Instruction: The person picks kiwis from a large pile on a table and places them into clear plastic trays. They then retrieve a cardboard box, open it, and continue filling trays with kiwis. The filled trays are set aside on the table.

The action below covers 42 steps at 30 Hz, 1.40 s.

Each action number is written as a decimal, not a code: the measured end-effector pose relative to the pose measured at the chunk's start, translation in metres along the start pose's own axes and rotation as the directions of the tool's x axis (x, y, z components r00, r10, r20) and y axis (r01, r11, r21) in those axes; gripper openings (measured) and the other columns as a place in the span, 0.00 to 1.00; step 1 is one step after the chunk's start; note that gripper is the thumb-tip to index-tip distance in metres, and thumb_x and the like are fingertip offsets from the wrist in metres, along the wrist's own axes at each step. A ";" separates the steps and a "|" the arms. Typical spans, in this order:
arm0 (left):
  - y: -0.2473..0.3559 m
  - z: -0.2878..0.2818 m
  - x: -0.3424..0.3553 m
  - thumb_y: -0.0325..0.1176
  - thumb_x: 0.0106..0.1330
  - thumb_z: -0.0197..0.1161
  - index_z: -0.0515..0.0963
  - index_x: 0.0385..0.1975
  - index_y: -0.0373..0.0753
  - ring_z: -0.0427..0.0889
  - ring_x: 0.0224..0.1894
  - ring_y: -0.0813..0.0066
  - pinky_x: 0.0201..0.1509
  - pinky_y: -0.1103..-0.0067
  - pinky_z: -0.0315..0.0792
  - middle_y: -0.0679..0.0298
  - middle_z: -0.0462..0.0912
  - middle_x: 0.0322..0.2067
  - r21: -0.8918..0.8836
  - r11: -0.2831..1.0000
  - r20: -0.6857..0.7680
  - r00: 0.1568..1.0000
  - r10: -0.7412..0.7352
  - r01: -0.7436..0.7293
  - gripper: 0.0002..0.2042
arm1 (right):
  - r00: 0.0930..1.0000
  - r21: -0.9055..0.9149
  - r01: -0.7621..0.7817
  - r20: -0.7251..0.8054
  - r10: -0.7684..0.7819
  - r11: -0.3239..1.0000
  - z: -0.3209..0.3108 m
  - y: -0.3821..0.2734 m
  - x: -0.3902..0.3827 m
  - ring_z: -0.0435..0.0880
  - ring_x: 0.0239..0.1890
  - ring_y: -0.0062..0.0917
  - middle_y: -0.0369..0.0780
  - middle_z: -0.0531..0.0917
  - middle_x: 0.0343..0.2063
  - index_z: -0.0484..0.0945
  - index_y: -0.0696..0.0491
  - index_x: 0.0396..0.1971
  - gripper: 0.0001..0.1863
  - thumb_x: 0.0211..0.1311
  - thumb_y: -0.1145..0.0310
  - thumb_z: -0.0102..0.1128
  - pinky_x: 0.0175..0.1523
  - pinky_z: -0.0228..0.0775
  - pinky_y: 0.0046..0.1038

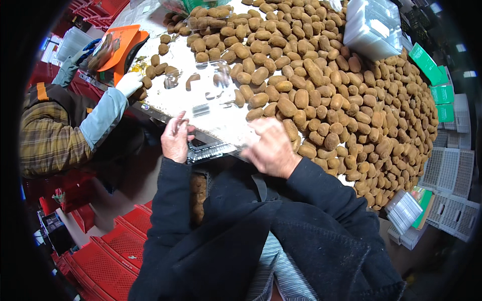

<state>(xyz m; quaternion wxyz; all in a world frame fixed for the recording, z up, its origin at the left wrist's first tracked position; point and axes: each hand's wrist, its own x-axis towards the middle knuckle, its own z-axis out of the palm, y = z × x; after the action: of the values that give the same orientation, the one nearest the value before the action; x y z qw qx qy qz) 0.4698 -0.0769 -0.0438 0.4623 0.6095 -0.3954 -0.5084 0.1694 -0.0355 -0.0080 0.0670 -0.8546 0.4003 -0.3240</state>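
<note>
A clear plastic clamshell container (213, 150) lies at the near edge of the white table, partly over the edge. My left hand (175, 139) grips its left side, fingers curled upward. At its right end is my right hand (272, 148), closed on the corner and slightly blurred by motion; its fingertips are partly hidden. Farther up the table lies more clear plastic packaging (219, 67), with a few kiwifruit (193, 81) showing beside or through it. Whether it joins the container in my hands I cannot tell. A large heap of brown kiwifruit (321, 93) spreads right of my hands.
On the left, a co-worker's white-gloved hand (129, 84) touches kiwifruit near an orange bin (119, 47). Stacked clear containers (372, 30) stand at the back right. Red crates (103, 258) fill the lower left; white crates (447, 173) and green boxes (427, 62) stand at right.
</note>
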 end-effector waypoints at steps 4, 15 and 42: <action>-0.013 -0.027 0.026 0.35 0.77 0.61 0.69 0.69 0.35 0.84 0.42 0.78 0.40 0.84 0.79 0.59 0.80 0.50 0.024 1.000 -0.044 0.999 -0.001 0.002 0.24 | 0.936 -0.305 -0.309 0.067 0.344 0.901 0.028 0.053 0.019 0.76 0.50 0.40 0.46 0.79 0.46 0.77 0.55 0.51 0.18 0.61 0.69 0.65 0.55 0.66 0.41; -0.030 -0.011 0.061 0.40 0.78 0.58 0.69 0.71 0.40 0.82 0.43 0.77 0.42 0.81 0.77 0.60 0.81 0.49 0.075 0.997 0.030 0.999 0.017 -0.019 0.24 | 0.901 -0.353 -0.327 0.164 0.402 0.877 0.048 0.050 0.054 0.75 0.37 0.37 0.44 0.76 0.31 0.74 0.55 0.38 0.14 0.63 0.61 0.66 0.44 0.64 0.39; -0.024 0.004 0.094 0.41 0.75 0.64 0.69 0.68 0.31 0.80 0.44 0.79 0.48 0.82 0.75 0.60 0.82 0.47 0.056 0.995 0.178 0.980 -0.089 0.080 0.27 | 0.806 -0.296 -0.577 -0.055 0.590 0.761 0.070 0.121 0.107 0.78 0.42 0.42 0.48 0.75 0.39 0.77 0.59 0.35 0.24 0.66 0.49 0.67 0.42 0.76 0.41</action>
<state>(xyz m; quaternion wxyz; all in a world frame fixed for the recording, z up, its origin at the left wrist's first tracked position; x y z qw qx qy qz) 0.4820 -0.1607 -0.0908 0.3877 0.5882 -0.4216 -0.5710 0.1853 -0.2046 -0.0546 0.0428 -0.6941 0.6887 -0.2050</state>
